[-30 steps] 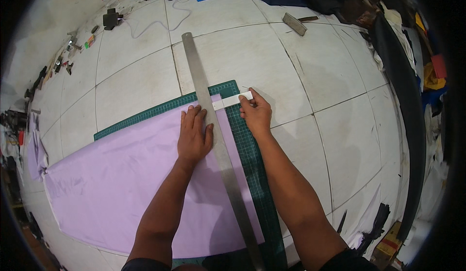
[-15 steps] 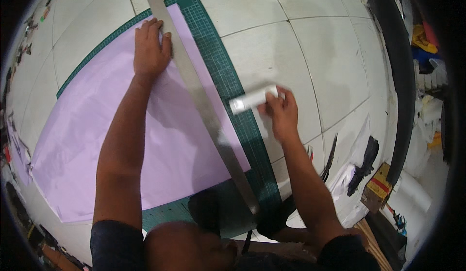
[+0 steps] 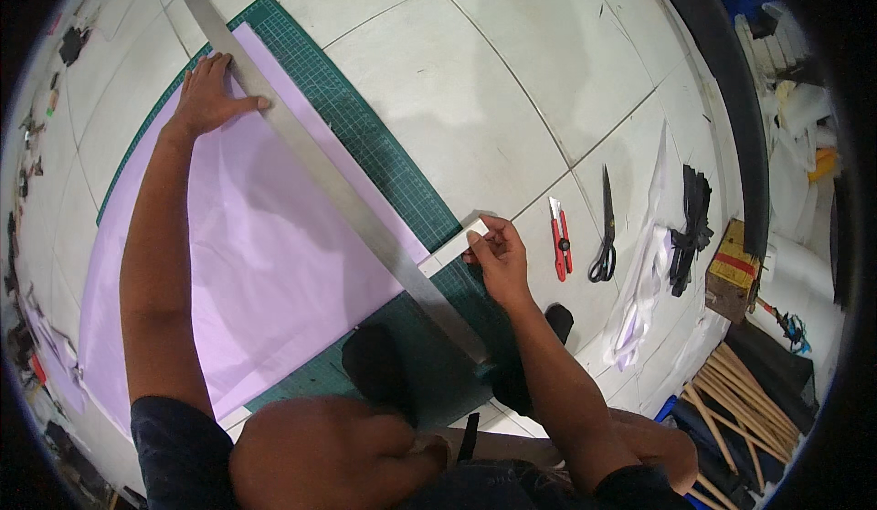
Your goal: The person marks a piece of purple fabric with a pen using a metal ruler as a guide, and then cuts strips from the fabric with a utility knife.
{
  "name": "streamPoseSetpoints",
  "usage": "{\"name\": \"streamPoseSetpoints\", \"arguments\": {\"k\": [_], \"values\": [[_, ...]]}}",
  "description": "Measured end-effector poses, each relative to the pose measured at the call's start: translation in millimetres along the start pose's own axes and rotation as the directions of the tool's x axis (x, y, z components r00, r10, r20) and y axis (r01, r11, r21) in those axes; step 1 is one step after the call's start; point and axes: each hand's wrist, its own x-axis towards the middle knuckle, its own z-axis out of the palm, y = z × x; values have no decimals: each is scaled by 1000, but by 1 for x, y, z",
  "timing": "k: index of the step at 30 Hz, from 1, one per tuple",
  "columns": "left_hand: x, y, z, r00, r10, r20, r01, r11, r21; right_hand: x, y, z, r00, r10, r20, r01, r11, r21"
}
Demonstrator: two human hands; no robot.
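Note:
A large lilac sheet (image 3: pixel 260 245), fabric or thin plastic, lies over a green cutting mat (image 3: pixel 370 149) on the floor. A long flat metal ruler (image 3: pixel 322 176) runs slantwise across the sheet close to its right edge. My left hand (image 3: pixel 203 100) lies spread near the ruler's far end, fingers on the sheet and ruler edge, thumb across the ruler. Between thumb and fingers, my right hand (image 3: pixel 501 259) pinches a short white flat bar (image 3: pixel 449 250). The bar's other end sits at the sheet's near right corner, close beside the ruler.
On the tiles to the right are a red cutter knife (image 3: pixel 560 240), black scissors (image 3: pixel 606 236), white scraps (image 3: pixel 644 291) and a black bundle (image 3: pixel 692 227). Farther right stand a yellowish block (image 3: pixel 734 272) and wooden sticks (image 3: pixel 744 400). My feet are at the mat's near edge.
My right hand has brought the white bar down toward me, from above the mat's right side to the sheet's near corner. My left hand stays by the ruler, thumb now across it. The view has shifted.

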Motion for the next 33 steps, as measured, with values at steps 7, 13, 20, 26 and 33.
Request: {"name": "streamPoseSetpoints", "arguments": {"k": [7, 13, 20, 26, 33], "values": [[-4, -16, 12, 998, 52, 22, -47, 984, -170, -1, 6, 2, 1000, -14, -1, 14, 998, -62], [-4, -22, 19, 995, 86, -54, -96, 973, -210, 0, 5, 2, 1000, -2, 15, 3, 1000, -10], [-6, -26, 24, 995, 75, -66, -86, 979, -183, 3, 9, 1, 1000, -3, 22, 4, 1000, -29], [-4, -24, 22, 994, 88, -72, -101, 973, -208, 2, 8, -2, 1000, 7, 16, -7, 1000, -6], [-4, -26, 22, 992, 93, -86, -108, 976, -187, 2, 11, 0, 999, -28, 30, 28, 999, 27]]}}
